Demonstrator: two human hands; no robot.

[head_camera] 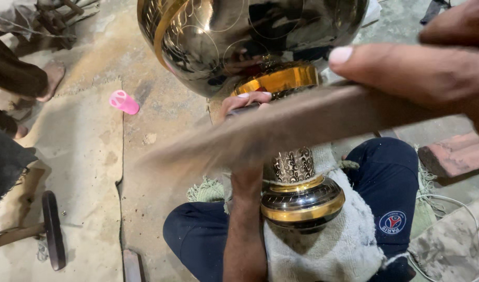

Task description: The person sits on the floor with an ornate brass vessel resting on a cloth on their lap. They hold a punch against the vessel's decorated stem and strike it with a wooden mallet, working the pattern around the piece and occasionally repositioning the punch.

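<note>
A large polished metal vessel (234,36) with gold bands and engraved lines rises from my lap, its round foot (301,202) resting on a pale towel (323,245). My left hand (243,103) reaches up under the bowl and presses a thin tool against its gold neck band (279,79). My right hand (432,68) is close to the camera at the upper right, gripping a long wooden stick (281,130) that is blurred with motion and crosses in front of the vessel's stem.
I sit on a dusty concrete floor in dark blue trousers (391,183). A pink plastic object (123,102) lies at the left. A hammer-like tool (51,230) lies at lower left. Another person's bare foot (51,78) is at upper left. Bricks (456,156) lie at right.
</note>
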